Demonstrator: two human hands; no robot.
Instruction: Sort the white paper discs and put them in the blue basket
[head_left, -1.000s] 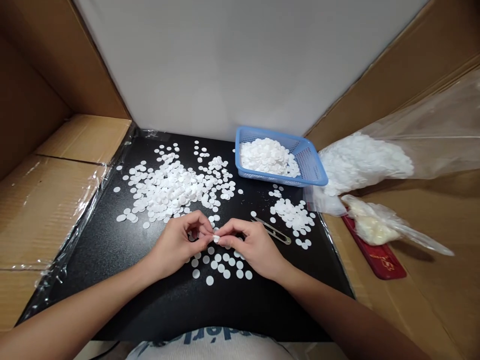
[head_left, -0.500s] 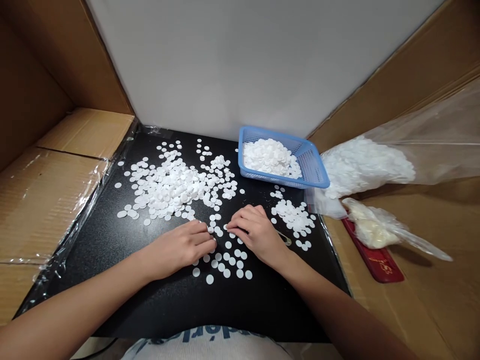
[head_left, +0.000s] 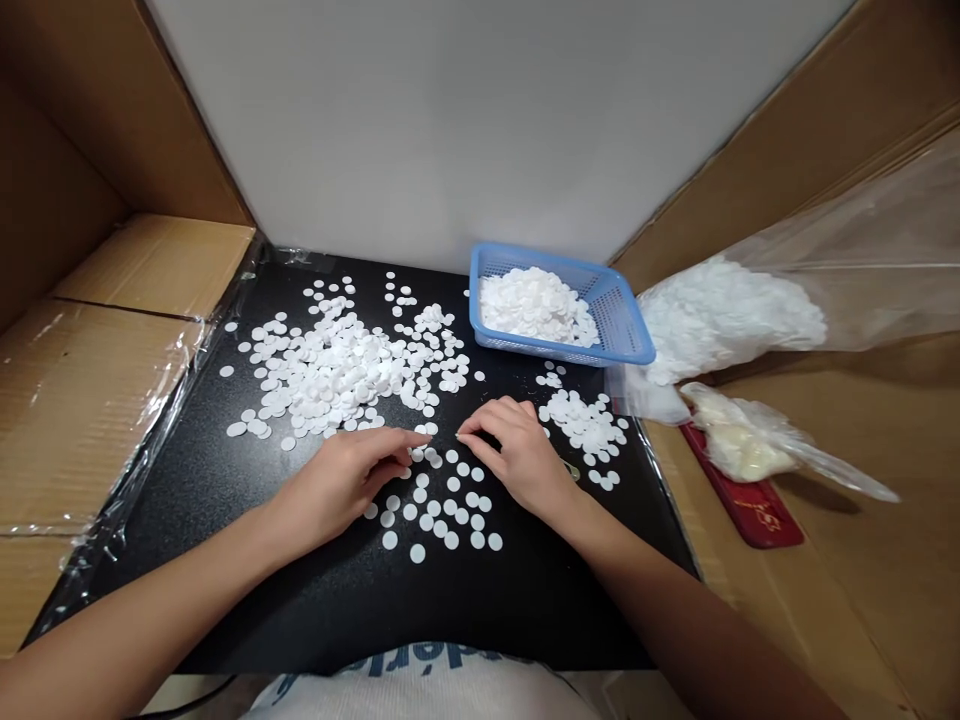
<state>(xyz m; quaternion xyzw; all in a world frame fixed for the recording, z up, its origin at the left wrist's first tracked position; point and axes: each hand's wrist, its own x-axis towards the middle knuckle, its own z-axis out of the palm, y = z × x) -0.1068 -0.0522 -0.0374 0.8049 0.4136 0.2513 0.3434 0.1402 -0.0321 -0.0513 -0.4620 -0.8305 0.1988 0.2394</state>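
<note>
Small round white discs (head_left: 439, 507) lie scattered on the black tabletop between my hands. My left hand (head_left: 337, 487) has its index finger stretched out to the right, the tip at a disc; its thumb is apart below, and nothing shows in its grasp. Thumb and index finger of my right hand (head_left: 517, 452) pinch what looks like one white disc (head_left: 460, 437), seen edge-on, just above the table. A large pile of discs (head_left: 337, 370) spreads beyond my left hand. A smaller heap (head_left: 587, 424) lies to the right of my right hand, with a safety pin (head_left: 572, 470) partly hidden beside it.
A blue plastic basket (head_left: 630, 352) holding many discs stands at the back right. Beyond it lie a clear bag of white discs (head_left: 735, 315), a smaller bag with something cream-coloured (head_left: 750, 445) and a red case (head_left: 761, 512). Cardboard (head_left: 112, 370) flanks the table.
My left hand has shifted slightly left and stretched out its index finger, the thumb now apart. My right fingers have tightened into a pinch and lifted slightly. The view has moved a little.
</note>
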